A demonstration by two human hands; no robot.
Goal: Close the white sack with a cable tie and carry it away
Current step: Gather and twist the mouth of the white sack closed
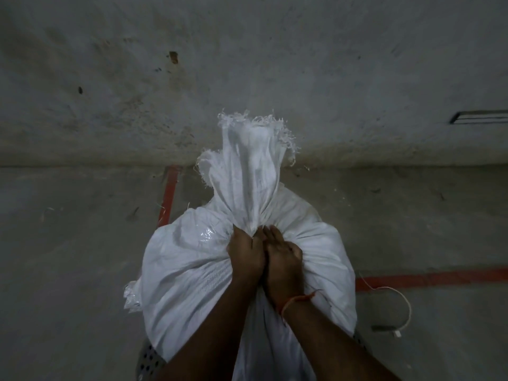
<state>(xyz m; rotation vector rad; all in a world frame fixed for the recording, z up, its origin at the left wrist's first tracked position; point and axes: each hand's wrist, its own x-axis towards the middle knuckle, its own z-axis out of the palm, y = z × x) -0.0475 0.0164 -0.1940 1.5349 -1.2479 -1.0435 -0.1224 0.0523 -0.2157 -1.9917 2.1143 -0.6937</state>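
Both forearms reach forward, converging. Left hand (246, 254) and right hand (280, 257) pressed side by side, touching, fingers (268, 232) curled shut, clenched on sack neck (251, 215). Orange thread (295, 299) around right wrist.

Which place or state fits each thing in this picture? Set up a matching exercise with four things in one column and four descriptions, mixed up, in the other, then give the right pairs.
Things:
1. sack
2. thread
3. cord
4. stripe

Descriptions:
A. painted red on the floor, right of the sack
B. white, full, neck bunched under both hands
C. white, curled loose on the floor at the right
D. orange-red, tied round the right wrist

Pairs: 1-B, 2-D, 3-C, 4-A

The left hand and right hand sit side by side at the neck.
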